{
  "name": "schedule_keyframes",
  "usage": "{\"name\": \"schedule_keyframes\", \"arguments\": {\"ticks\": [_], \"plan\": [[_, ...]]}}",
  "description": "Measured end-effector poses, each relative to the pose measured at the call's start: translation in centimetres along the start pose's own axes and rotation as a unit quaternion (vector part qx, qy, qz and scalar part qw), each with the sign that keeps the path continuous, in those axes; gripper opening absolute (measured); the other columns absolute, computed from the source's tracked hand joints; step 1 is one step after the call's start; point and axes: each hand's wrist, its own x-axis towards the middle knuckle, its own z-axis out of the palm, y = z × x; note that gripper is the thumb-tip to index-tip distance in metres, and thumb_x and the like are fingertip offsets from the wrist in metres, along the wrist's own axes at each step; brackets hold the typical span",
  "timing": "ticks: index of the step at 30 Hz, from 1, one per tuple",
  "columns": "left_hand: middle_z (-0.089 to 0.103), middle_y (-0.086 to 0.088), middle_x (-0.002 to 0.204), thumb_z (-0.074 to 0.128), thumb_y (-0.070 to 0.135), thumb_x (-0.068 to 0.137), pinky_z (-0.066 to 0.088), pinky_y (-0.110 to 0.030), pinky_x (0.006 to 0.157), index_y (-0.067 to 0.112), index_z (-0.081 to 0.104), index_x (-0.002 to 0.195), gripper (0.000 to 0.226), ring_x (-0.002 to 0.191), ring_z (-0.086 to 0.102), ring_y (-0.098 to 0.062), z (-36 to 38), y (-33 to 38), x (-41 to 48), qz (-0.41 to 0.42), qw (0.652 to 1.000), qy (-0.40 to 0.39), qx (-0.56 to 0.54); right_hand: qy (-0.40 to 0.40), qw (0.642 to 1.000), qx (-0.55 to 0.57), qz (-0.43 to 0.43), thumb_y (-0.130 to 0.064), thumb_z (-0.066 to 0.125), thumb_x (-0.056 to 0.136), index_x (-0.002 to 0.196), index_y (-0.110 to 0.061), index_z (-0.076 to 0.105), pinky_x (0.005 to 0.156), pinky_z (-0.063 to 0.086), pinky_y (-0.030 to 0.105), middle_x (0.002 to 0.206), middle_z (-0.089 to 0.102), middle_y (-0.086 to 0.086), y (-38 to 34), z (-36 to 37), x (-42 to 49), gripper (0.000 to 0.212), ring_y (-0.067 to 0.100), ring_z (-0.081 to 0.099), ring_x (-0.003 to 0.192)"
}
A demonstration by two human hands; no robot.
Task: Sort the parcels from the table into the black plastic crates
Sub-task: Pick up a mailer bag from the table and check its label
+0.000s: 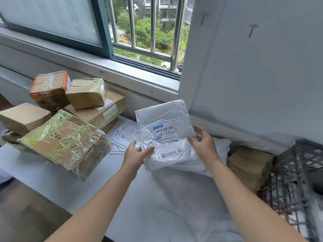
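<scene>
The person is holding a white padded mailer (164,135) up in the middle of the frame, above the white table (139,198), with its shipping label (165,133) facing the camera. The step in hand appears to be reading that label before choosing a crate. The soft envelope is sagging along its lower edge, so to do this well it is probably worth holding it taut and flat between the two sides until the print is legible, then carrying it low across the table towards the black plastic crate (297,172) at the right edge of the frame, and releasing only once it is over the opening.

The left hand (135,152) is pinching the mailer's lower left edge, thumb lying across the front and fingers tucked behind. The right hand (203,142) is gripping the right edge, fingers partly curled round it and thumb pressing the front.

More white mailers (124,135) are lying flat on the table just left of the held one. A pile of taped cardboard boxes (66,142) is sitting at the left of the frame, and a brown cardboard parcel (248,163) is resting just beside the crate.
</scene>
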Motion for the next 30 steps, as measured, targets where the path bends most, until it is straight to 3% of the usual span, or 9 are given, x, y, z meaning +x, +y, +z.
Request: {"name": "schedule_keyframes", "arguments": {"ticks": [2, 4, 6, 8, 11, 14, 16, 27, 30], "plan": [[0.075, -0.002, 0.103, 0.077, 0.001, 0.081, 0.057, -0.026, 0.065, 0.006, 0.056, 0.13, 0.054, 0.083, 0.074, -0.017, 0.8, 0.7, -1.0, 0.033, 0.999, -0.029, -0.02, 0.013, 1.0, 0.007, -0.021, 0.001, 0.066, 0.09, 0.113, -0.026, 0.057, 0.072, 0.051, 0.012, 0.102, 0.068, -0.008, -0.8, -0.7, -0.8, 0.036, -0.007, 0.067, 0.087], [0.076, -0.006, 0.1, 0.074, -0.007, 0.081, 0.058, -0.026, 0.067, 0.014, 0.062, 0.117, 0.043, 0.085, 0.075, -0.018, 1.2, 1.6, -1.9, 0.076, 0.996, -0.034, -0.03, 0.025, 0.999, 0.001, -0.036, 0.001, 0.067, 0.089, 0.111, -0.031, 0.057, 0.07, 0.051, 0.012, 0.095, 0.071, -0.011, -1.7, -1.5, -1.4, 0.04, -0.006, 0.068, 0.085], [0.076, -0.006, 0.1, 0.072, -0.008, 0.081, 0.059, -0.027, 0.068, 0.022, 0.062, 0.11, 0.043, 0.086, 0.075, -0.018, 1.4, 2.5, -2.8, 0.119, 0.992, -0.035, -0.037, 0.031, 0.998, -0.024, -0.044, -0.004, 0.071, 0.088, 0.116, -0.034, 0.054, 0.069, 0.053, 0.017, 0.089, 0.074, -0.013, -2.6, -2.3, -1.9, 0.044, 0.003, 0.069, 0.084], [0.077, -0.003, 0.097, 0.072, -0.008, 0.082, 0.059, -0.025, 0.066, 0.026, 0.061, 0.108, 0.044, 0.084, 0.075, -0.017, 1.2, 3.4, -3.3, 0.154, 0.987, -0.04, -0.034, 0.031, 0.995, -0.08, -0.051, -0.016, 0.077, 0.085, 0.135, -0.033, 0.045, 0.076, 0.054, 0.021, 0.098, 0.07, -0.011, -3.8, -2.7, -2.4, 0.061, 0.008, 0.067, 0.087], [0.077, 0.002, 0.094, 0.072, -0.006, 0.083, 0.059, -0.028, 0.072, 0.036, 0.06, 0.108, 0.05, 0.087, 0.074, -0.015, 0.7, 4.6, -4.0, 0.207, 0.977, -0.05, -0.01, 0.041, 0.987, -0.143, -0.063, -0.033, 0.082, 0.079, 0.151, -0.04, 0.023, 0.081, 0.051, 0.018, 0.114, 0.059, -0.019, -6.0, -2.2, -3.1, 0.094, -0.003, 0.063, 0.091], [0.076, 0.003, 0.096, 0.072, -0.004, 0.084, 0.059, -0.032, 0.077, 0.042, 0.059, 0.109, 0.054, 0.091, 0.073, -0.016, 0.1, 5.6, -4.3, 0.244, 0.968, -0.065, 0.0, 0.061, 0.984, -0.146, -0.084, -0.032, 0.081, 0.08, 0.152, -0.038, 0.024, 0.102, 0.048, 0.04, 0.14, 0.052, -0.005, -7.5, -0.9, -3.5, 0.092, 0.014, 0.057, 0.12], [0.076, 0.002, 0.098, 0.072, -0.003, 0.084, 0.059, -0.033, 0.079, 0.047, 0.059, 0.108, 0.057, 0.093, 0.073, -0.017, -0.4, 6.2, -4.5, 0.259, 0.963, -0.075, -0.002, 0.079, 0.982, -0.138, -0.097, -0.027, 0.08, 0.082, 0.153, -0.032, 0.026, 0.108, 0.043, 0.046, 0.146, 0.048, -0.001, -8.1, 0.0, -3.8, 0.09, 0.019, 0.052, 0.129], [0.074, 0.004, 0.105, 0.071, 0.002, 0.082, 0.059, -0.038, 0.084, 0.051, 0.06, 0.106, 0.055, 0.099, 0.071, -0.016, -2.5, 7.9, -4.9, 0.287, 0.952, -0.104, -0.021, 0.12, 0.972, -0.158, -0.127, -0.031, 0.077, 0.085, 0.155, -0.023, 0.024, 0.115, 0.035, 0.046, 0.155, 0.038, -0.003, -10.4, 2.4, -5.2, 0.088, 0.016, 0.039, 0.141], [0.074, 0.001, 0.106, 0.072, 0.01, 0.077, 0.058, -0.043, 0.086, 0.042, 0.059, 0.111, 0.048, 0.1, 0.071, -0.018, -3.1, 8.4, -4.9, 0.289, 0.951, -0.104, -0.027, 0.116, 0.973, -0.155, -0.129, -0.034, 0.076, 0.085, 0.155, -0.025, 0.023, 0.114, 0.037, 0.047, 0.156, 0.038, -0.004, -11.0, 2.9, -5.5, 0.089, 0.015, 0.039, 0.141]]}}
